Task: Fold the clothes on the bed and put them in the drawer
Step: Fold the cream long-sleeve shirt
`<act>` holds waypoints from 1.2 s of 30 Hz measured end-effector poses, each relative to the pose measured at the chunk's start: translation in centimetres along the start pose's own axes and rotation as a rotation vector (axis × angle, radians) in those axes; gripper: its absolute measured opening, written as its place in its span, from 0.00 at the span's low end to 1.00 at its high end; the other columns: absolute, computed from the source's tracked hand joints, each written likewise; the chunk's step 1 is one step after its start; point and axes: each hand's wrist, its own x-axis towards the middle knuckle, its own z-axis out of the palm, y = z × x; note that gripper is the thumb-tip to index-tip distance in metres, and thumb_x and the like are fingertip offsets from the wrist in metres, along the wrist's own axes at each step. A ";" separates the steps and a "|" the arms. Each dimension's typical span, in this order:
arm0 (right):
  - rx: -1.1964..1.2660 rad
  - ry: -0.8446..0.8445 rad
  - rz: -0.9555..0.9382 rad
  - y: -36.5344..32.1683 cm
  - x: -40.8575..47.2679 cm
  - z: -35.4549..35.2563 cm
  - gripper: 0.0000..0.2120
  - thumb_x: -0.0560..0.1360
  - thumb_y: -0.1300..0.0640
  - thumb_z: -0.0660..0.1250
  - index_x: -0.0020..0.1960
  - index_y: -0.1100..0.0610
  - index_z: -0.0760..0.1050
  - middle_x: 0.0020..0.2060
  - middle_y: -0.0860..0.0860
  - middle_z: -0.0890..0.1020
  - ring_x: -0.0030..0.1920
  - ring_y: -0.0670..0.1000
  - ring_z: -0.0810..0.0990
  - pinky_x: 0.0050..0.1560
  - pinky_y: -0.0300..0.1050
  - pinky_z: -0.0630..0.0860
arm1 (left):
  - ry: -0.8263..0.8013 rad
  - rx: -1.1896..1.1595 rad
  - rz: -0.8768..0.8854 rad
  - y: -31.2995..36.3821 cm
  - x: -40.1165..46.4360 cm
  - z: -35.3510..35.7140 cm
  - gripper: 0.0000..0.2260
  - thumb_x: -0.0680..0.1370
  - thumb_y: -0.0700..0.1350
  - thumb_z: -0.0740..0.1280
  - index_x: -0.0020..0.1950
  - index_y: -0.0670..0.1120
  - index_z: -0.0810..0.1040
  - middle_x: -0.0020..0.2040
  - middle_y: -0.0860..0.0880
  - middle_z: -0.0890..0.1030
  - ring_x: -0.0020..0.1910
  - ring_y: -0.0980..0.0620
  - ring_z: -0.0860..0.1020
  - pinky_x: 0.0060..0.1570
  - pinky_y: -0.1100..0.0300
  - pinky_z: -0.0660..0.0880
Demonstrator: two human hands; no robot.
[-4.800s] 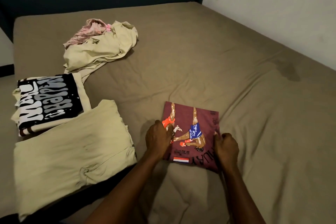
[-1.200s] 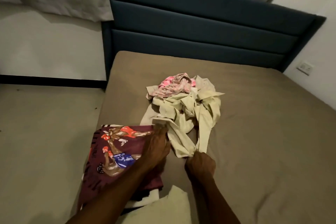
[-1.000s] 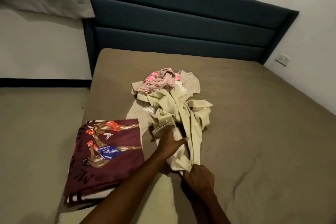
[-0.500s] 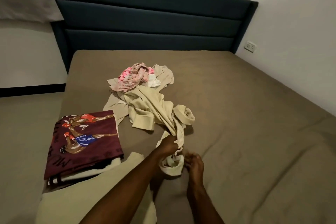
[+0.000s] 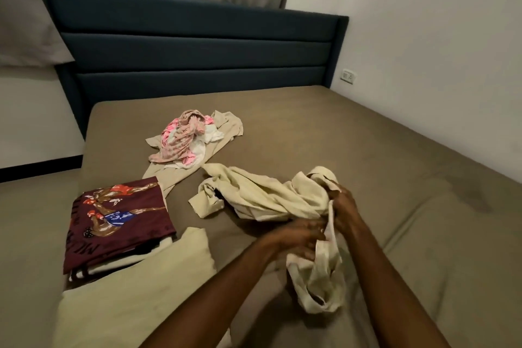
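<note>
- i am on the folding step. my left hand (image 5: 303, 236) and right hand (image 5: 343, 207) both grasp the crumpled pale yellow cotton garment (image 5: 271, 198), fingers curled into the cloth, near the middle of the brown bed (image 5: 395, 150).
- next i think i must shake it open and lay it flat. it is twisted, so that may be tricky.
- the pink and cream clothes pile (image 5: 186, 140) waits farther back.
- the folded dark red printed shirt (image 5: 117, 217) and a folded pale yellow cloth (image 5: 132, 291) lie on my left.
- i see no drawer.
</note>
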 end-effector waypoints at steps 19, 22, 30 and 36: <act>0.032 -0.635 -0.441 -25.9 -14.8 -0.3 0.11 0.67 0.61 0.74 0.49 0.61 0.82 0.42 0.55 0.84 0.45 0.54 0.82 0.48 0.47 0.80 | 0.242 0.068 0.304 9.9 -10.7 2.9 0.32 0.64 0.56 0.78 0.67 0.50 0.80 0.60 0.53 0.83 0.60 0.51 0.78 0.61 0.46 0.73; 0.051 -0.634 -0.448 -27.5 -16.8 -0.5 0.17 0.72 0.57 0.76 0.57 0.63 0.78 0.46 0.56 0.83 0.48 0.57 0.81 0.52 0.50 0.79 | 0.333 -0.039 0.413 12.6 -13.3 4.5 0.20 0.72 0.59 0.68 0.60 0.51 0.81 0.56 0.51 0.84 0.54 0.50 0.81 0.54 0.50 0.76; 0.209 -0.569 -0.428 -31.1 -21.7 0.2 0.15 0.79 0.49 0.68 0.57 0.58 0.85 0.51 0.56 0.85 0.52 0.56 0.84 0.56 0.52 0.82 | 0.468 0.095 0.677 25.1 -17.8 6.9 0.14 0.83 0.55 0.65 0.61 0.47 0.80 0.50 0.48 0.84 0.51 0.49 0.82 0.49 0.58 0.80; 0.414 -0.748 -0.453 -32.6 -24.0 1.9 0.19 0.84 0.48 0.58 0.68 0.52 0.80 0.62 0.52 0.82 0.64 0.54 0.80 0.66 0.52 0.75 | 0.843 0.483 0.565 32.4 -20.0 4.6 0.15 0.82 0.51 0.64 0.59 0.41 0.81 0.58 0.42 0.82 0.59 0.39 0.80 0.61 0.46 0.77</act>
